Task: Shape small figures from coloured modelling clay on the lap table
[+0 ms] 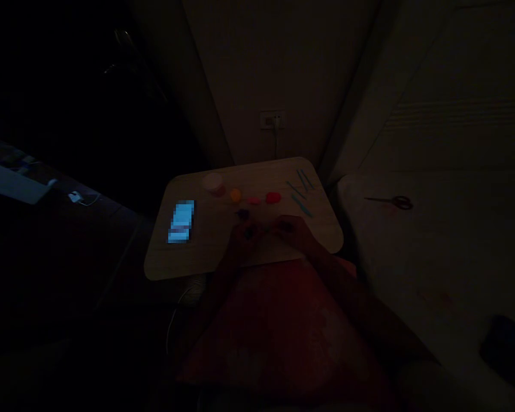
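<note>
In the dim light, my left hand [244,233] is curled at the table's near side. My right hand [294,230] is curled opposite it, the fingertips of both close together. Dark patches show at the fingers of each hand; whether they are pieces of material or shadow is too dark to tell. Just beyond my left hand lies a dark lump [242,214]. Past it sit soft-looking lumps like modelling clay: an orange one [236,195], a flat pink one [253,201] and a bright red one [273,197].
A small wooden table [210,257] with rounded corners bears a glowing phone [181,221] at left, a pale tub [213,183] at the back and several thin blue-green tools [301,205] at right. Scissors [401,202] lie on the pale surface to the right. A socket [272,119] is on the wall.
</note>
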Tool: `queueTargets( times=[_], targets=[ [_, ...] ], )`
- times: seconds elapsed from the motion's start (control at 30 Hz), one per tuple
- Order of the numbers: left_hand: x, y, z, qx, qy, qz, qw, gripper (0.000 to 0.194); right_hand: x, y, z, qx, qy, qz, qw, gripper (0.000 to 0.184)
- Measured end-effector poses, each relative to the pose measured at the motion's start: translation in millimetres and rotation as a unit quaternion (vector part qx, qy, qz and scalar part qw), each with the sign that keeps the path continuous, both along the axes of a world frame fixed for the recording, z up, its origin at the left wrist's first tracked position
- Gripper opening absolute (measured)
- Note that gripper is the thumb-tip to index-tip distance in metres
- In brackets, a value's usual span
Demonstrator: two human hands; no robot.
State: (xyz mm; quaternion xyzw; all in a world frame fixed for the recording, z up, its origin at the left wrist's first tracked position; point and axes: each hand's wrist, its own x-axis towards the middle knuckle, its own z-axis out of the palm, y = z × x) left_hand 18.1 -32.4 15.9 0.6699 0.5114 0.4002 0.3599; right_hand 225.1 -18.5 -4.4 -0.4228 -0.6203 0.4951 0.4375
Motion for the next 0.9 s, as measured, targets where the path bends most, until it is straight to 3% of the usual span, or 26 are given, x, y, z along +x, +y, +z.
queueTargets(
  times=[0.4, 0.63, 0.9],
  targets=[
    [0.9, -0.6, 2.2, -0.002, 0.011, -0.021, 1.0, 0.022, -0.8, -2.1, 2.2, 0.047, -0.072, -0.003, 0.996, 0.031],
    [1.8, 1.3, 1.0, 0.002, 0.021, -0.029, 0.999, 0.027, -2.1, -0.7, 0.8, 0.015, -0.044, 0.005, 0.999, 0.033],
    [-1.1, 3.3, -4.0, -0.005, 0.027, -0.006, 1.0, 0.029, 0.1, -1.8, 5.6, 0.048, -0.055, 0.014, 0.997, 0.033]
  ],
)
